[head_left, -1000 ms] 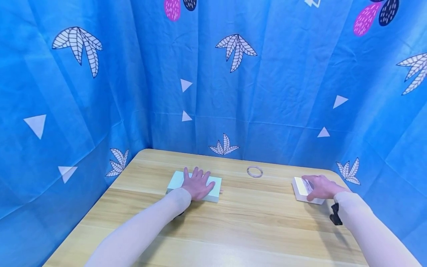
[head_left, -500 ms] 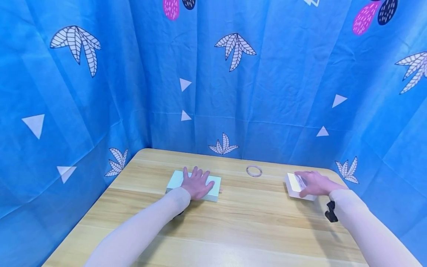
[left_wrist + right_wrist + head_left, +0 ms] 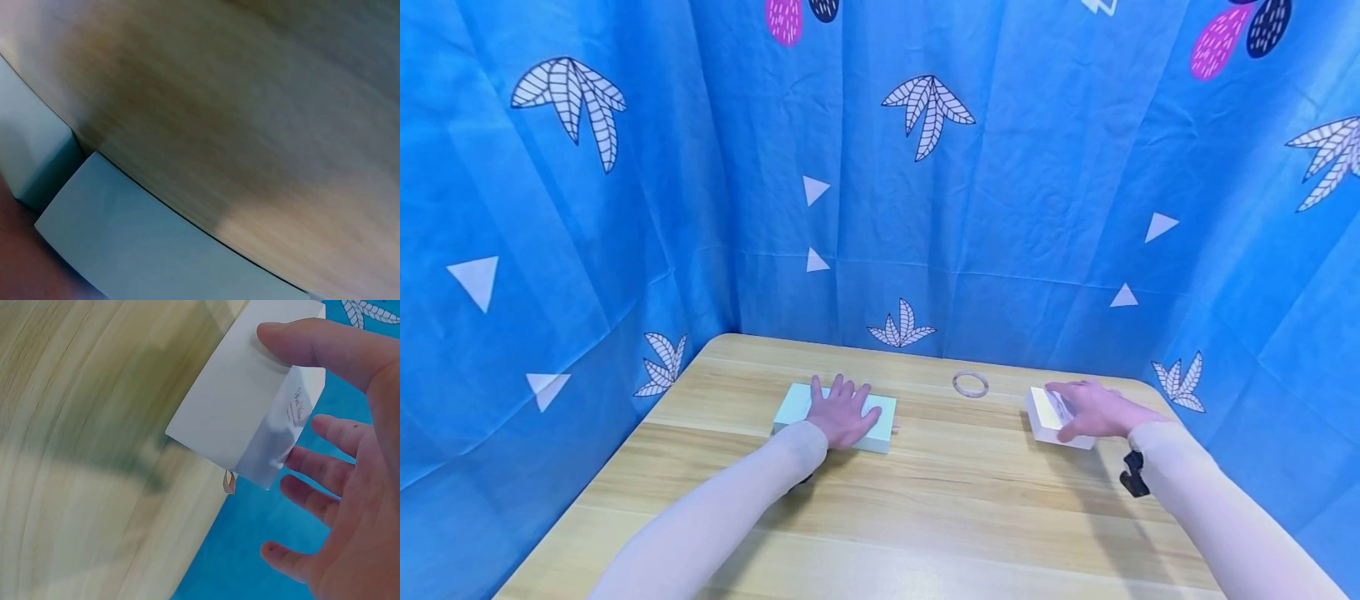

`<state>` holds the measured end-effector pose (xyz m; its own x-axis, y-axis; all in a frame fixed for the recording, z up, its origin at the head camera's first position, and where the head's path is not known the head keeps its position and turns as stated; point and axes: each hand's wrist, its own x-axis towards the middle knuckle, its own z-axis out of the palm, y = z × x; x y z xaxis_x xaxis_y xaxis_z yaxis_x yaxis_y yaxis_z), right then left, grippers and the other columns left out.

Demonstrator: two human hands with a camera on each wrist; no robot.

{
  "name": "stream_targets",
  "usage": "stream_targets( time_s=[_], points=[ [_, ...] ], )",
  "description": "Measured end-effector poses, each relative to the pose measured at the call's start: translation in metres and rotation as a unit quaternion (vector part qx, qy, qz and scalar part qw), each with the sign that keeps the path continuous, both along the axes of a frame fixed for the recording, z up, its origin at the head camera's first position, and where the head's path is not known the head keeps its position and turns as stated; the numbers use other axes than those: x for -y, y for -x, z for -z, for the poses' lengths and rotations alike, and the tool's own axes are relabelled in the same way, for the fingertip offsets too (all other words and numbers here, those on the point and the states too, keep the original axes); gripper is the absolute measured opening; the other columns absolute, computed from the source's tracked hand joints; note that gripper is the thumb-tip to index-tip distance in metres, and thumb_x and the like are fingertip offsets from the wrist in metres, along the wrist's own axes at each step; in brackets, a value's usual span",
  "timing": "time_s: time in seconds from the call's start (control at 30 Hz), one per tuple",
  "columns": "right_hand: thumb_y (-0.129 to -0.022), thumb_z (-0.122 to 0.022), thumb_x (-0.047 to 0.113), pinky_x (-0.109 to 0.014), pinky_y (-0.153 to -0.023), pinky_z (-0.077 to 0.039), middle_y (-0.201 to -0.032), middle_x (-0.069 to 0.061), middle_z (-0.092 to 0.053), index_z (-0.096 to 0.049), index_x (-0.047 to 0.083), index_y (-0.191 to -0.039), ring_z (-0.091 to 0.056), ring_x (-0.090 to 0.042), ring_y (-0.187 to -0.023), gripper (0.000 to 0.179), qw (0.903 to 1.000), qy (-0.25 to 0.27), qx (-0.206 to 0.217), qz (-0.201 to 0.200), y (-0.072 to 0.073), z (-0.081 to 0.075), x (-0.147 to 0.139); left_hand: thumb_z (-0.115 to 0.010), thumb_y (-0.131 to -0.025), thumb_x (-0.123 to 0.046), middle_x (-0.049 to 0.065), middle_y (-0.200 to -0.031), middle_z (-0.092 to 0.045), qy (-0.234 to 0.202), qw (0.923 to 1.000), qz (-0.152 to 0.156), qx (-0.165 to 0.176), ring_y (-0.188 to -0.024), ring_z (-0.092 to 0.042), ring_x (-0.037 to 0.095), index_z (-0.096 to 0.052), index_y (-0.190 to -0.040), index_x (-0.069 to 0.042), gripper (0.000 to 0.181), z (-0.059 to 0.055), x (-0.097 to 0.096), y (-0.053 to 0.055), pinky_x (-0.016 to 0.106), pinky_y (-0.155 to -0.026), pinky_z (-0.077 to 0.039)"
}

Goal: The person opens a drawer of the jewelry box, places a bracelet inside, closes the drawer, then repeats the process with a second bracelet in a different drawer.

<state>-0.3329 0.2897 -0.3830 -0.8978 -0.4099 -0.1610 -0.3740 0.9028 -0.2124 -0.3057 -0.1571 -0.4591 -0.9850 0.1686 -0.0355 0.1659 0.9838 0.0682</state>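
Note:
My left hand (image 3: 840,417) rests with spread fingers on top of pale mint boxes (image 3: 880,412) at the table's left. In the left wrist view two pale box ends (image 3: 144,231) stand beside each other with a narrow gap; the hand hides this join in the head view. My right hand (image 3: 1093,408) grips a white box (image 3: 1045,414) at the right, thumb on one side and fingertips on the other. In the right wrist view this box has small script print on one face and a ribbon loop (image 3: 229,482) at its end. Whether it touches the table I cannot tell.
A pale ring (image 3: 971,384) lies near the back edge of the wooden table (image 3: 925,517), between the hands. A small pinkish tab (image 3: 896,428) sticks out from the mint box's right end. Blue patterned curtains (image 3: 850,208) hang behind and at both sides.
My right hand has moved left with the white box, towards the ring. The left hand has stayed on the mint boxes, and the ring has not moved.

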Motion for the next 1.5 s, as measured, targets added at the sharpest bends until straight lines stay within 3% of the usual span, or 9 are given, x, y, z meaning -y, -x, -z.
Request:
stream_targets(
  time_s=[0.33, 0.63, 0.8, 1.5],
  points=[
    [-0.076, -0.085, 0.042, -0.067, -0.091, -0.047, -0.142, -0.022, -0.053, -0.047, 0.015, -0.15, -0.051, -0.04, -0.12, 0.088, 0.9999, -0.003, -0.012, -0.012, -0.003, 0.001, 0.014, -0.02, -0.1, -0.067, 0.012, -0.162, -0.034, 0.0, 1.0, 0.002, -0.003, -0.155, -0.016, 0.038, -0.031, -0.159, -0.023, 0.075, -0.001, -0.001, -0.001, 0.072, -0.117, 0.003],
    [-0.074, -0.086, 0.045, -0.072, -0.098, -0.038, -0.143, -0.021, -0.053, -0.049, 0.017, -0.149, -0.048, -0.042, -0.126, 0.089, 0.9989, -0.012, -0.038, -0.025, -0.006, 0.005, 0.028, -0.02, -0.1, -0.067, 0.012, -0.162, -0.034, 0.002, 1.0, 0.005, -0.003, -0.154, -0.017, 0.038, -0.032, -0.159, -0.023, 0.075, -0.001, -0.001, -0.003, 0.072, -0.117, 0.001],
    [-0.073, -0.085, 0.045, -0.072, -0.098, -0.038, -0.143, -0.02, -0.054, -0.049, 0.017, -0.149, -0.048, -0.043, -0.128, 0.089, 0.9984, -0.01, -0.045, -0.033, -0.009, 0.005, 0.034, -0.02, -0.101, -0.066, 0.013, -0.162, -0.034, 0.004, 1.0, 0.007, -0.005, -0.154, -0.017, 0.038, -0.032, -0.159, -0.022, 0.074, -0.004, -0.002, -0.005, 0.072, -0.117, 0.001],
    [-0.071, -0.085, 0.047, -0.066, -0.101, -0.04, -0.141, -0.016, -0.057, -0.048, 0.018, -0.15, -0.049, -0.037, -0.128, 0.092, 0.9955, -0.018, -0.054, -0.076, -0.02, 0.009, 0.069, -0.021, -0.1, -0.067, 0.013, -0.162, -0.034, -0.003, 1.0, 0.003, -0.006, -0.154, -0.016, 0.039, -0.031, -0.159, -0.022, 0.074, 0.0, -0.001, 0.0, 0.072, -0.117, 0.002]
  ],
)
